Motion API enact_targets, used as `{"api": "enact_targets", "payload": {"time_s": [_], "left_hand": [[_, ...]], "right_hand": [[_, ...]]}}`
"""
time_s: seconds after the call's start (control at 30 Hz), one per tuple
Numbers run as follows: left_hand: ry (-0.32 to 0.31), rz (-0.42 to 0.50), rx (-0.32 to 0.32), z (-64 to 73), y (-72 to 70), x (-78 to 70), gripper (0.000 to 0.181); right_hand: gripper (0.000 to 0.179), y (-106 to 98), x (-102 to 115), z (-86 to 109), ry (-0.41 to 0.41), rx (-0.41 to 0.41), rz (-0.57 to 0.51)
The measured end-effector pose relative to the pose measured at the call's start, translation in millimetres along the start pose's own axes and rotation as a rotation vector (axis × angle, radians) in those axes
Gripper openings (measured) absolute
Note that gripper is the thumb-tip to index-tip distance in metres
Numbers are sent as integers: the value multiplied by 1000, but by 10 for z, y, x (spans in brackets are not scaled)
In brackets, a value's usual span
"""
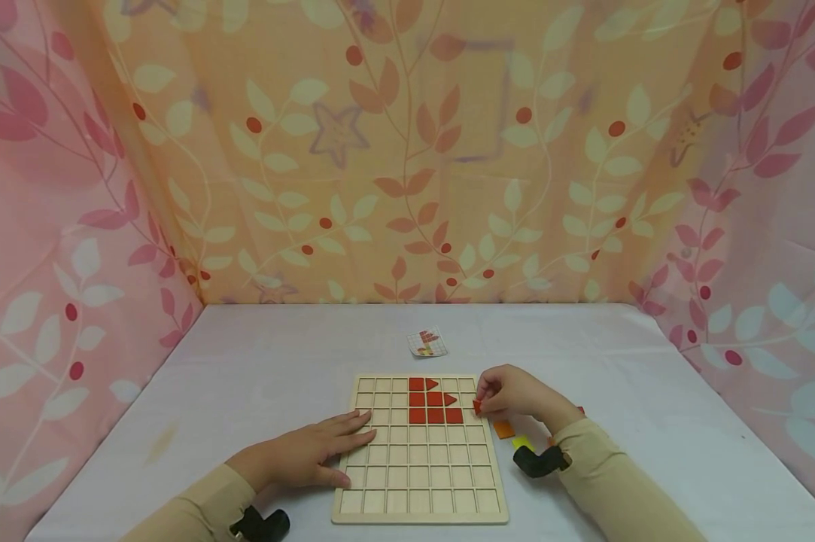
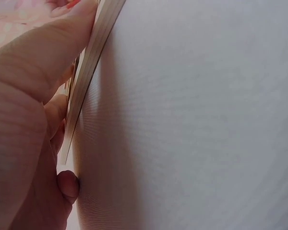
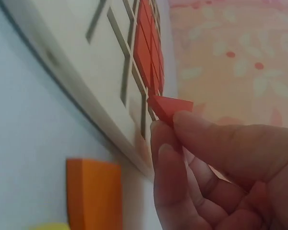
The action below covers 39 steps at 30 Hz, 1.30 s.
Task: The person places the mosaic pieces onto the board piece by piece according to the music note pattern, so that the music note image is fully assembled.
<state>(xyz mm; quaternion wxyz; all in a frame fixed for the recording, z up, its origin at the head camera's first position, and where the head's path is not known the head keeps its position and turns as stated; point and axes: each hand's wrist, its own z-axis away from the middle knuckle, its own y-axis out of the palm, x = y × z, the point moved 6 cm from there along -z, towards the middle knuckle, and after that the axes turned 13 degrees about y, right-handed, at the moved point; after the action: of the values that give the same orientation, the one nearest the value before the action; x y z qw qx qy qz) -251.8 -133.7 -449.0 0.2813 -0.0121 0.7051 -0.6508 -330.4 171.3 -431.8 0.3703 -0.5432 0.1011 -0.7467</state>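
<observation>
A wooden grid board (image 1: 417, 518) lies flat on the white table. Red square and triangle tiles (image 1: 435, 415) fill three short rows in its upper part. My left hand (image 1: 312, 449) rests with spread fingers on the board's left edge; its thumb shows beside the board's side (image 2: 84, 81) in the left wrist view. Between thumb and fingertips my right hand (image 1: 515, 393) pinches a red triangle tile (image 3: 172, 106), held at the board's right edge, level with the third row. Part of that tile is hidden by the fingers.
Right of the board lie an orange tile (image 1: 504, 429) and a yellow tile (image 1: 521, 443), with more tiles partly hidden behind the right wrist. A small printed pattern card (image 1: 427, 342) sits beyond the board's far edge. Patterned cloth (image 1: 407, 188) stands around the table's back and sides.
</observation>
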Motion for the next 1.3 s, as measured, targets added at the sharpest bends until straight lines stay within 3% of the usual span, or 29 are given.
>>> {"api": "enact_targets", "payload": {"time_s": [0.4,1.0,1.3], "left_hand": [[-14,10,8,3,-3,1,74],[-25,17,14,4,7,10,74],[-34,31,20,6,4,11,74]], "right_hand": [[9,130,6,-54,102,-43,17],[13,196,140,-1,69,-97,147],[16,221,193,31,-1,-121,196]]}}
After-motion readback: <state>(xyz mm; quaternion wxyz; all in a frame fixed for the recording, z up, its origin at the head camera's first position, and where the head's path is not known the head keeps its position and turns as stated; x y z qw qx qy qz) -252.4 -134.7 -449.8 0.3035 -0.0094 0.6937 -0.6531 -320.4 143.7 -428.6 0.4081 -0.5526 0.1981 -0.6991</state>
